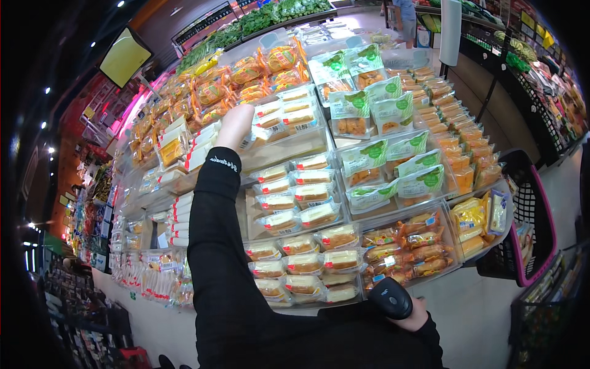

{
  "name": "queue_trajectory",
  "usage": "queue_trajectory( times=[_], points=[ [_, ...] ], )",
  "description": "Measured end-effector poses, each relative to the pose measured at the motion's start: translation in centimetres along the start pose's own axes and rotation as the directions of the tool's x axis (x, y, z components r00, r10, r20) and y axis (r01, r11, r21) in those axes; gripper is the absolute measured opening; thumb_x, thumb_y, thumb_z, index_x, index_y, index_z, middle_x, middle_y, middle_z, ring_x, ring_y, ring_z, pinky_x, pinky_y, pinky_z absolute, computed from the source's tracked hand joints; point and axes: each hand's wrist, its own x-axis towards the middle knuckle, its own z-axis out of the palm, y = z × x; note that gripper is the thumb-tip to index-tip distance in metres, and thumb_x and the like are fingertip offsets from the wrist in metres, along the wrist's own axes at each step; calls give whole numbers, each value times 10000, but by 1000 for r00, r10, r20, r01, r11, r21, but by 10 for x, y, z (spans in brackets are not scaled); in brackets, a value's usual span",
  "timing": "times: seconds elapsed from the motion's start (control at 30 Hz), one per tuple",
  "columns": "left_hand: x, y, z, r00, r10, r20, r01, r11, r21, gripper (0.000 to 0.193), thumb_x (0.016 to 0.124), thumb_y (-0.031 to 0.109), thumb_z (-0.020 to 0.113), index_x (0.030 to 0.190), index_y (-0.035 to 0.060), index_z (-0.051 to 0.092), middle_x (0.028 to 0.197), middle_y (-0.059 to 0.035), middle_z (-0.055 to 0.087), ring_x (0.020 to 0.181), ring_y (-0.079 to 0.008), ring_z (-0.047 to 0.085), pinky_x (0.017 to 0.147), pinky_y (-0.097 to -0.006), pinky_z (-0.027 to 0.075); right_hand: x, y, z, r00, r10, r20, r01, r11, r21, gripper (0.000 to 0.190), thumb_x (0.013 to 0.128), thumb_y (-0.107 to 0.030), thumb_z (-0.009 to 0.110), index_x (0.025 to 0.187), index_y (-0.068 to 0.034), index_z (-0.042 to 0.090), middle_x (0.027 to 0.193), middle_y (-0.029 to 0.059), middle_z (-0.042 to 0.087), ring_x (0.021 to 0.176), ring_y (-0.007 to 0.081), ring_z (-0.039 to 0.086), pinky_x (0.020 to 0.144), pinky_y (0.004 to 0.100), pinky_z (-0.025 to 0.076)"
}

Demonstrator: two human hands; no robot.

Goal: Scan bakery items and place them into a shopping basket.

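My left hand [237, 123] reaches over the bakery display, at the left end of a row of wrapped cream-topped cakes [297, 115]. A clear plastic wrapper [259, 134] shows beside its fingers; the fingertips are hidden, so I cannot tell whether it grips one. Low in front of me, my right hand [411, 315] is closed around a black handheld barcode scanner [390, 297], whose head lies over the near edge of the display. Wrapped sandwich-like cakes [299, 263] fill the bin between my arms. Packaged small rolls [408, 246] lie just beyond the scanner.
Clear plastic dividers part the bins. Green and white pouches [373, 161] stand at right centre, orange-wrapped buns [281, 60] at the back. A black shopping basket with a pink rim [548, 221] adjoins the right corner. A person [405, 20] stands far off near the vegetable shelves.
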Motion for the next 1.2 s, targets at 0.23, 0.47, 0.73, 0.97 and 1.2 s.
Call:
queue_trajectory(
  times=[0.23,0.47,0.73,0.97,1.2],
  points=[
    [-10,-1,50,999,6,-36,-5,1000,24,94,655,-5,474,716,10,544,744,-180,565,736,-326,555,634,-388,449,8,-5,2,999,15,36,-14,1000,-14,398,641,-88,641,1011,-35,505,887,82,578,835,156,553,743,276,424],
    [-2,-6,56,992,-68,104,87,979,-186,242,650,184,598,804,6,540,788,-187,571,778,-319,553,679,-389,443,8,-6,2,1000,22,22,-22,1000,-20,412,633,-77,641,1019,-36,500,907,90,579,855,168,555,755,281,422],
    [-23,-22,45,989,-82,119,105,974,-202,326,676,206,597,921,14,502,902,-185,545,872,-308,520,741,-367,421,16,-10,8,998,-33,54,32,999,4,365,643,-96,641,982,-38,518,871,95,585,833,179,563,749,280,420],
    [-53,-26,-5,986,-36,163,75,967,-243,345,720,132,537,1048,47,470,1017,-166,512,959,-309,474,825,-329,384,14,-13,6,993,10,115,-7,1000,-27,374,648,-105,632,997,-42,513,896,106,578,852,202,559,760,294,418],
    [-100,27,-51,988,137,74,-138,990,8,298,700,17,461,996,55,459,850,-173,539,812,-327,532,825,-485,334,10,-24,-3,966,-96,240,113,992,-59,482,654,-126,628,1100,-54,459,995,131,548,951,231,527,828,311,390]
  ],
)
